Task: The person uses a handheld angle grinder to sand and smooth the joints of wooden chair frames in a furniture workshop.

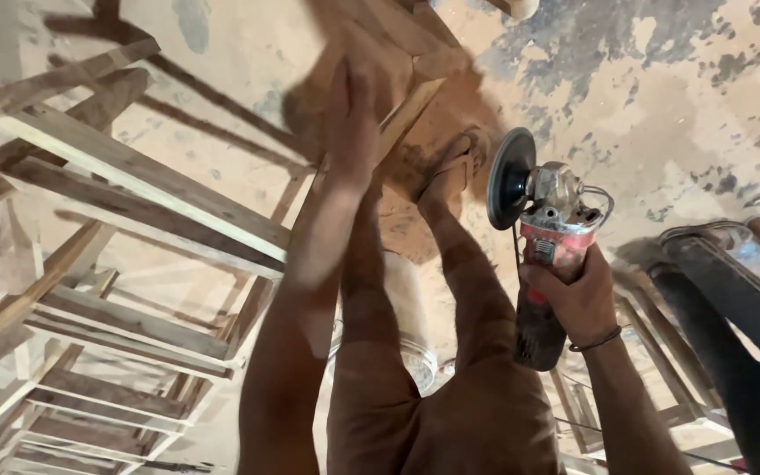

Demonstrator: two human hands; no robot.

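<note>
The right hand [573, 295] is wrapped tight around the red body of an angle grinder [543, 237], its sanding disc lifted clear, just right of the wooden frame [398, 105]. The left hand [352, 110] lies flat on that frame, apparently wiping or feeling the sanded face between passes. Sanding again calls for lowering the disc beside the left hand. Motion blur hides the left fingers; the frame's top is cut off.
</note>
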